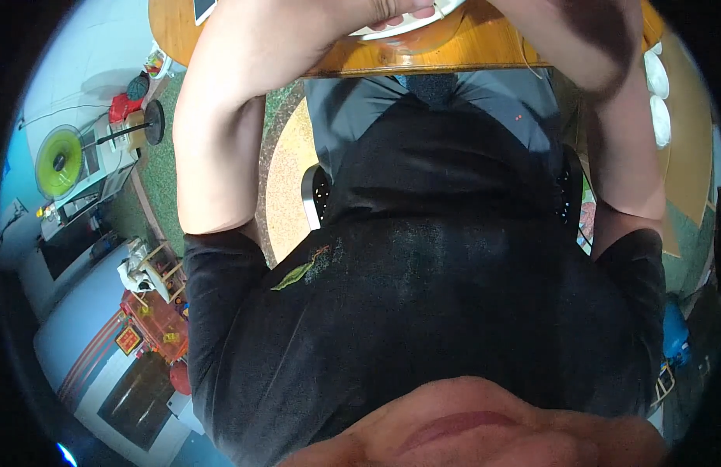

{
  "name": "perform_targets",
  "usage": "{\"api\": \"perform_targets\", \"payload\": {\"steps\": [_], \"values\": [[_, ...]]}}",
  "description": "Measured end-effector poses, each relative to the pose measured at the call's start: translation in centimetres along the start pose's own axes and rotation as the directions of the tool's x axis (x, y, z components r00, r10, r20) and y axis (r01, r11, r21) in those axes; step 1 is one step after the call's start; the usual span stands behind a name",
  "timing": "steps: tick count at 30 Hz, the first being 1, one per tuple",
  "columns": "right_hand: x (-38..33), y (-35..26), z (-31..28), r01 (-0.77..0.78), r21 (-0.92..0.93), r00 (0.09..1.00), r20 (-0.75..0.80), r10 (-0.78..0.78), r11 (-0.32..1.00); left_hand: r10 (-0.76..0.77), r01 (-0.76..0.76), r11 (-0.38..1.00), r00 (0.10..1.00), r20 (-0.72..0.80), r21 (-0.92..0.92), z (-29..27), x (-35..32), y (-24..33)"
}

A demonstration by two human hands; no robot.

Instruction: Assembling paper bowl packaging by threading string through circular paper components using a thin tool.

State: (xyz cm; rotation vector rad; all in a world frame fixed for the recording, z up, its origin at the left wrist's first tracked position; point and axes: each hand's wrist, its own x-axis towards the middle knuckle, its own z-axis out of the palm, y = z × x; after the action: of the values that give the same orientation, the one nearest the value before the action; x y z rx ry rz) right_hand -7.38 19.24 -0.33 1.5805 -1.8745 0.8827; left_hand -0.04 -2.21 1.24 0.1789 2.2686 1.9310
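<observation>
Wall (pixel 103 62): pale blue-white, along the left
Floor (pixel 162 175): speckled green, with a rounded tan patch (pixel 286 163) edged in dark
Table (pixel 170 31): glossy orange-brown wood, curved end
Fan (pixel 59 161): round and green, on a black pole with a dark base
Stool (pixel 167 272): pale wood, beside red furniture (pixel 154 319)
Light: small blue-white glint, lower left rim

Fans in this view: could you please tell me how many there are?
1: a green standing fan at the picture's far left. Others may be hidden.
</observation>
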Motion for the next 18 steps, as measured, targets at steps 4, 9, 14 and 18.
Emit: {"api": "perform_targets", "payload": {"steps": [4, 9, 14, 18], "values": [[0.8, -0.4, -0.7, 0.027, 0.003, 0.999, 0.022, -0.027, 1.0, -0.133, 0.131, 0.982, 0.991, 0.005, 0.134, -0.1, 0.1, 1.3], [-0.5, -1.4, 0.9, -0.239, -0.03, 0.96, -0.158, 0.231, 0.971, -0.183, 0.182, 0.954, 0.983, -0.021, 0.239, 0.1, 0.9, 1.1], [-2.9, -6.4, 1.6, -0.652, 0.125, 0.721, -0.201, 0.663, 0.748, -0.21, 0.217, 0.956, 0.976, -0.053, 0.197, 0.3, 0.6, 0.8], [-2.4, -6.9, 1.7, -0.512, 0.117, 0.849, -0.086, 0.522, 0.851, -0.11, 0.118, 0.988, 0.99, -0.083, 0.098, 1.3, 0.4, 0.9]]}}
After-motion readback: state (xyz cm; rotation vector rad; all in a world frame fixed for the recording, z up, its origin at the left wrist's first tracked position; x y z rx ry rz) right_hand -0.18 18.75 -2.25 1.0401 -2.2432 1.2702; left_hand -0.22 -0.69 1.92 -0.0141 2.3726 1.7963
